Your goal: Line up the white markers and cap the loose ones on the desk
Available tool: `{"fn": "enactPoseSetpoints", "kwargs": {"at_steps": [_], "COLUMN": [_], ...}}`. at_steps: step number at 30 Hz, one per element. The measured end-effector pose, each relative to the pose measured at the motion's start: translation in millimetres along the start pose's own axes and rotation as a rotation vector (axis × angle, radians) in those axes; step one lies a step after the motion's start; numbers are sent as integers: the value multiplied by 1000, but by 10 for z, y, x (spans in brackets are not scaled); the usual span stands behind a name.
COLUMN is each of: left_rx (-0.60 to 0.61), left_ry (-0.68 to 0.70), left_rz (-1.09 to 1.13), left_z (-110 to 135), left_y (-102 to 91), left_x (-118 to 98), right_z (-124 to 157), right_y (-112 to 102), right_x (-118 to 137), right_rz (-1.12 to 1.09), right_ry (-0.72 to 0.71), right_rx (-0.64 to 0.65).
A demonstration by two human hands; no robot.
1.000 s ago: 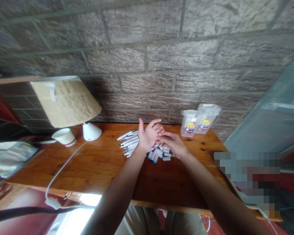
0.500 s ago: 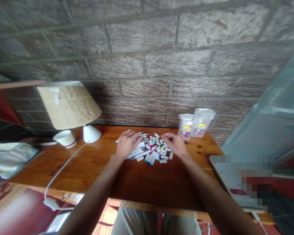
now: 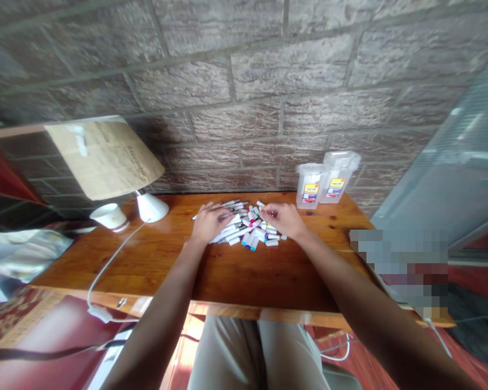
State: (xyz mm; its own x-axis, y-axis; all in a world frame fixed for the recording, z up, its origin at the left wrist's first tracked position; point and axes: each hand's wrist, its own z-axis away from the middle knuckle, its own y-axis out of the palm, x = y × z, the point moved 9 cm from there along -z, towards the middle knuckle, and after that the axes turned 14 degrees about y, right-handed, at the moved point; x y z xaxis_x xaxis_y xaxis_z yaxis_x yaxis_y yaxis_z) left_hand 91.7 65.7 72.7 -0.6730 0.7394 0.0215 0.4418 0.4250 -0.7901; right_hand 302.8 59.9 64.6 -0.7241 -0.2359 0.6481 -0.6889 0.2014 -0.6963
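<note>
A loose pile of white marker pens with coloured ends lies on the wooden desk. Short pieces with teal, purple and pink ends make up its right side; longer pens lie at the left. My left hand rests over the left edge of the pile, its fingers curved and apart from the thumb, touching the pens. Over the upper right of the pile, my right hand has its thumb and forefinger pinched together. What sits between those fingertips is too small to make out.
Two clear plastic cases with yellow labels stand at the back right. At the left are a lamp and a paper cup, with a white cord running over the front edge. A pixelated area covers the right end.
The view has tilted down, so the desk sits higher in the picture. My right hand has moved left over the pile and its fingers have closed; my left hand stays at the left side.
</note>
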Motion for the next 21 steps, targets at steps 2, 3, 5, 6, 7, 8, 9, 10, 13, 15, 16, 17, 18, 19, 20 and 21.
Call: {"fn": "enactPoseSetpoints", "kwargs": {"at_steps": [2, 3, 5, 6, 7, 8, 9, 10, 13, 15, 16, 17, 18, 19, 20, 21], "left_rx": [10, 14, 23, 31, 39, 47, 55, 65, 96, 92, 76, 57, 31, 1, -33, -68], "left_ry": [30, 44, 64, 70, 74, 76, 77, 76, 67, 53, 46, 40, 32, 16, -17, -65], "left_rz": [-24, -30, -32, -31, -30, -31, -33, -34, -33, -24, -15, 5, 31, 58, 78, 85], "left_z": [0, -1, -4, -6, -9, -13, -18, -23, -35, -43, -46, -48, -46, -39, -22, 7], "left_y": [14, 23, 48, 63, 77, 87, 94, 101, 118, 117, 107, 95, 75, 46, 5, -44], "left_x": [-32, -46, -68, -75, -82, -87, -91, -95, -107, -113, -115, -116, -107, -81, -26, 58], "right_z": [25, 37, 54, 59, 61, 63, 63, 62, 52, 42, 37, 34, 32, 31, 30, 29], "right_y": [36, 46, 56, 61, 68, 77, 86, 94, 108, 112, 114, 116, 120, 123, 124, 121], "right_x": [69, 100, 141, 149, 149, 144, 138, 132, 107, 92, 85, 79, 74, 68, 61, 53], "right_rz": [24, 36, 55, 62, 69, 75, 81, 86, 85, 77, 75, 74, 74, 74, 72, 68], "right_ry": [-33, -51, -76, -82, -84, -84, -84, -84, -77, -71, -70, -70, -71, -70, -67, -61], "right_rx": [30, 36, 33, 30, 31, 33, 37, 40, 52, 61, 64, 65, 66, 66, 65, 61]}}
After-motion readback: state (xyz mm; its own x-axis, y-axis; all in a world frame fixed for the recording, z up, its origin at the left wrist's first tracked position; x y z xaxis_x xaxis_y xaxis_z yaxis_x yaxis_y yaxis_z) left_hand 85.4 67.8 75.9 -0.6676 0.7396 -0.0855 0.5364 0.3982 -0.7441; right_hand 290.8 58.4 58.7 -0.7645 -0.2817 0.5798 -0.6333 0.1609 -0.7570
